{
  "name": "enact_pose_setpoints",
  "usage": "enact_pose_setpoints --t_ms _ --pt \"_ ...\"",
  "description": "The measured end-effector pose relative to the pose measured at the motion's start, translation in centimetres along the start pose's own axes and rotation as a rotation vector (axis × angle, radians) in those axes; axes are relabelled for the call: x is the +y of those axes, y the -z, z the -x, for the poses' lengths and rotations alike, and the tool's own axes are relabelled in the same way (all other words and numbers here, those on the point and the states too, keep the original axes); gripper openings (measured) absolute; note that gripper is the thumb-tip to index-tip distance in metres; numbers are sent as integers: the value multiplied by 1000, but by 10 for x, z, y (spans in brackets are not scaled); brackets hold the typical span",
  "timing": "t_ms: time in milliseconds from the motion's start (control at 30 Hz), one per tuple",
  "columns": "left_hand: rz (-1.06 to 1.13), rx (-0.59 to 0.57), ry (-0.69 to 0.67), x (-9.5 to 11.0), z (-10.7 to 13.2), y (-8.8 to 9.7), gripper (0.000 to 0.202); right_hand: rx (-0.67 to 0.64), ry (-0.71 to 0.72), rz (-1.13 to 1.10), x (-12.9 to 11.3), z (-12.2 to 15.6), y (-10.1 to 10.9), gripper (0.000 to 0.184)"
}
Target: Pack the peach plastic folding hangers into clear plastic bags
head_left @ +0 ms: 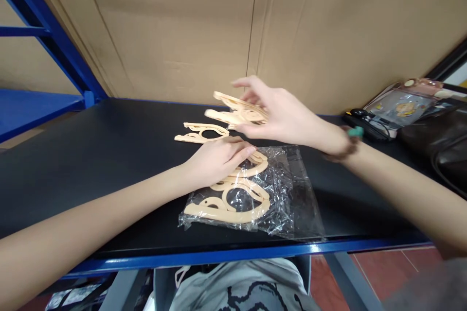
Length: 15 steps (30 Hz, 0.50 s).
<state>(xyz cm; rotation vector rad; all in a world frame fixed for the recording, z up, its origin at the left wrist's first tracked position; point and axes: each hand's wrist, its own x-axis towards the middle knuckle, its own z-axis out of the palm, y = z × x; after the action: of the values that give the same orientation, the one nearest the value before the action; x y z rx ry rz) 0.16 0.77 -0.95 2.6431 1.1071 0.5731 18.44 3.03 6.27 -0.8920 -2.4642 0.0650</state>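
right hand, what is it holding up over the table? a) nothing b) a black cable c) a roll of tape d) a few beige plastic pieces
d: the right hand grips a small stack of beige plastic pieces raised above the black table, while the left hand presses on more of them on the clear bag.

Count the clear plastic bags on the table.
1. The bag lies at the table's front edge, holding beige plastic pieces under the left hand. Others may be hidden.

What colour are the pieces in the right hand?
Pale peach, like the pieces lying by the bag; the head view shows it.
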Motion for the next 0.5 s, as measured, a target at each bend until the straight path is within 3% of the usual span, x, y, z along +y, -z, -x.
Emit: enact_pose_setpoints --t_ms 133,233,333,500 --pt "7 7 -10 -1 0 0 51 -47 -119 -128 22 69 33 66" --pt "40 0 -20 0 0 1 49 -205 -209 -295 42 104 48 54" --pt "57 -2 -19 1 -1 1 48 -381 -280 -264 47 120 57 50" --pt "41 -14 -8 0 -1 1 48 -524 -298 -46 24 120 53 40"
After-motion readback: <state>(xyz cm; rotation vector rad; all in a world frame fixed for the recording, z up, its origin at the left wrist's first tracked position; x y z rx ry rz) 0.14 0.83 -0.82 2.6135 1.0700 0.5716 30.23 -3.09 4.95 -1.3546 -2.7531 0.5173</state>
